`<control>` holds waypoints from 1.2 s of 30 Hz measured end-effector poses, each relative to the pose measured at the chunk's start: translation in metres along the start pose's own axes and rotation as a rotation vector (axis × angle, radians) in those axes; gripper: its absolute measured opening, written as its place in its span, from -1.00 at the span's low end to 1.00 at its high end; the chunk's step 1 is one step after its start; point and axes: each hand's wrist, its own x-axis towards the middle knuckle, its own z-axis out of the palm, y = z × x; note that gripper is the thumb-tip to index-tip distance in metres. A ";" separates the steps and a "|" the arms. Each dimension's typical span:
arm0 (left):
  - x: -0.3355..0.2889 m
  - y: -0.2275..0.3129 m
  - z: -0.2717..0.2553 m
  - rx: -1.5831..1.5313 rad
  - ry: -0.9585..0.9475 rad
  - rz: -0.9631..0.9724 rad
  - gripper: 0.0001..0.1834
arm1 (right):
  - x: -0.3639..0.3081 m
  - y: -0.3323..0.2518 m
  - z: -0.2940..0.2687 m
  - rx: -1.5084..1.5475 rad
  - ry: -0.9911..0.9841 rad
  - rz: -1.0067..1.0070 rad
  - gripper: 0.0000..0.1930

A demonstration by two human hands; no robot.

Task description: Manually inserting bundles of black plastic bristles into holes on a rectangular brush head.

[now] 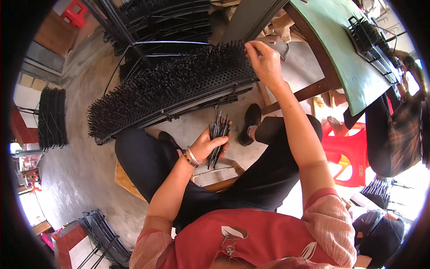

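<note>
My left hand [207, 147] is closed round a bundle of thin dark sticks [218, 127], held above my lap between my knees. In front of me a long black rack with a perforated side [197, 89] slants up to the right. It is packed with many short black upright pieces [156, 83]. At the rack's right end my right hand [268, 63] is closed in a pinch, its fingertips touching the last pieces. Whatever lies between those fingertips is too small to make out.
More loaded black racks [174, 24] stand stacked behind. A green table [331, 36] at the right carries another filled rack [374, 45]. A red plastic stool [347, 152] and a person in dark clothing [394, 134] are near it. Black frames [52, 119] stand at the left.
</note>
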 end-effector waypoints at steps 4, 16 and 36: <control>-0.001 0.000 0.000 0.007 0.017 -0.012 -0.46 | -0.001 -0.001 0.003 -0.062 0.038 -0.133 -0.85; -0.001 0.000 -0.003 0.002 0.003 -0.005 -0.50 | -0.006 0.004 0.008 -0.249 -0.176 -0.187 -0.80; -0.003 0.002 -0.003 0.039 0.030 0.077 -0.49 | -0.012 -0.009 0.004 -0.115 -0.067 -0.298 -0.84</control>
